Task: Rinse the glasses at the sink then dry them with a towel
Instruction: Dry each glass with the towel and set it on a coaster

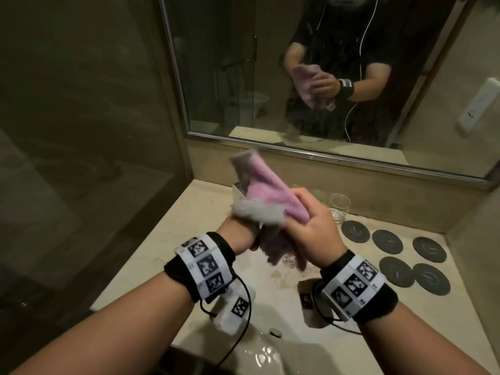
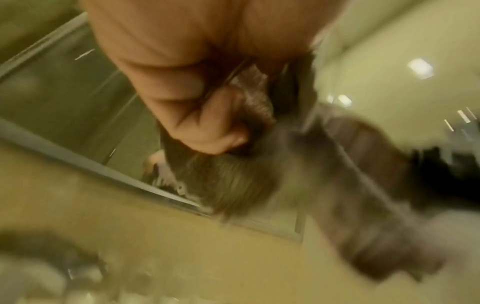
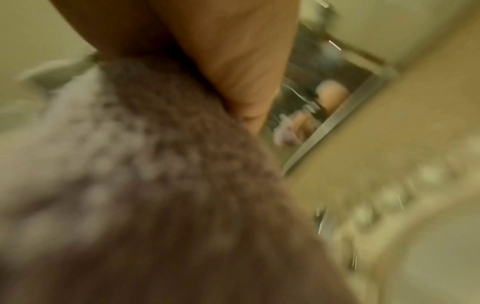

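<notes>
Over the counter, both hands are bunched together around a pink and grey towel (image 1: pixel 270 196). My left hand (image 1: pixel 242 235) curls its fingers (image 2: pixel 205 123) round a clear glass (image 1: pixel 289 259) that is mostly hidden by the cloth; only a bit of its base shows under the hands. The glass wall shows blurred by the fingers in the left wrist view. My right hand (image 1: pixel 311 226) grips the towel from the right and presses it against the glass. In the blurred right wrist view the towel (image 3: pixel 182 164) fills the frame below the hand (image 3: pixel 233 61).
Two more clear glasses (image 1: pixel 339 207) (image 1: pixel 318 196) stand at the back of the beige counter (image 1: pixel 167 255). Several dark round coasters (image 1: pixel 387 240) lie to the right. The sink (image 1: pixel 284 355) is below my wrists. A wall mirror (image 1: pixel 243 77) hangs behind, a glass partition at the left.
</notes>
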Demonstrator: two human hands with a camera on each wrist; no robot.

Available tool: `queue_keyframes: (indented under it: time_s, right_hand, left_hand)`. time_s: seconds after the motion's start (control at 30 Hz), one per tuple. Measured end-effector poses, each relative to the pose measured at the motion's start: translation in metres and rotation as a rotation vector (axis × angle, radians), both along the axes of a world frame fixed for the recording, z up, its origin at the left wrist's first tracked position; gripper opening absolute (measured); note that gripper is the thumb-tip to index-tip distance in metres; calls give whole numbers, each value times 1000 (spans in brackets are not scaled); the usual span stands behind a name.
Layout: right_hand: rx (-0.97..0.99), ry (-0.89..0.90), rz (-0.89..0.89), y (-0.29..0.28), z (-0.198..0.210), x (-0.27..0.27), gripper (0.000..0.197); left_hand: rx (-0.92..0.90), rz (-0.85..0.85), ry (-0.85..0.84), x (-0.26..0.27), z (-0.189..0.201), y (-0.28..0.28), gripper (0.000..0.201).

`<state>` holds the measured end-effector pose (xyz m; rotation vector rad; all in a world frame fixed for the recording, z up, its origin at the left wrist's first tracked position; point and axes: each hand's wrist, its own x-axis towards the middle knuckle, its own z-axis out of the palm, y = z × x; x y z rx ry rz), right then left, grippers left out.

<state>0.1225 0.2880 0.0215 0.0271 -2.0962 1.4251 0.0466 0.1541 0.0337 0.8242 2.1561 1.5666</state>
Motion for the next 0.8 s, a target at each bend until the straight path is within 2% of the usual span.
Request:
queue_keyframes:
  time_s: [0.07, 0.1, 0.13, 0.17, 0.2, 0.23, 0.3, 0.33, 0.37, 0.4, 0.43, 0.5, 0.57, 0.63, 0.67, 0.73, 0.8]
  right_hand:
    - [-601, -209, 66, 0, -2, -11, 38]
    - [-829, -312, 121, 1, -4, -13, 43]
    - [-943, -387, 148, 3, -4, -13, 45]
    - [-975, -420, 150, 2, -3, -14, 45]
    - [-919, -400, 129, 0, -1, -12, 42]
    - [-813, -342, 90, -2, -1, -10, 35]
    - [-455, -170, 24, -8, 0, -7, 11]
    - [-220, -72, -2, -10, 0, -4, 10]
    - [30, 33, -30, -11, -1, -2, 15]
    - [245, 133, -40, -10, -3, 0, 21]
    - [369, 207, -28, -8, -2, 1, 25]
    - [369, 220, 1, -3, 1, -2, 24]
    - [163, 64, -43, 2, 5, -9, 21]
    - [-112, -209, -118, 4, 7, -18, 23]
    - [-321, -343, -111, 7, 4, -23, 25]
    - [-783, -486, 34, 5, 5, -26, 31]
    - [-1057, -451, 230, 4, 7, -25, 57]
  left_hand:
    - [-21, -86, 344, 0, -7, 4, 47]
    - [-44, -87, 413, 3, -4, 3, 54]
    - [-62, -71, 479, 3, -6, 3, 58]
    - [-72, -66, 496, 1, -11, 3, 58]
    - [-53, -59, 427, 2, -10, 3, 55]
    - [-14, -38, 262, 2, -7, 5, 51]
    - [21, 45, -188, 4, 6, 10, 49]
    - [1, 66, -354, 2, 10, 10, 53]
    - [-37, 58, -436, 2, 13, 8, 54]
    - [-56, 33, -449, 2, 11, 5, 48]
    - [-51, 6, -431, 4, 10, 2, 38]
    - [-15, 4, -373, 6, 7, 0, 23]
    - [-44, 23, -208, 5, 2, 4, 30]
    - [-83, -22, 103, 3, -1, 7, 36]
    - [-97, -52, 264, 3, -3, 5, 42]
    - [-99, -51, 494, 0, -4, 1, 48]
    - [-67, 1, 600, -4, -1, 1, 46]
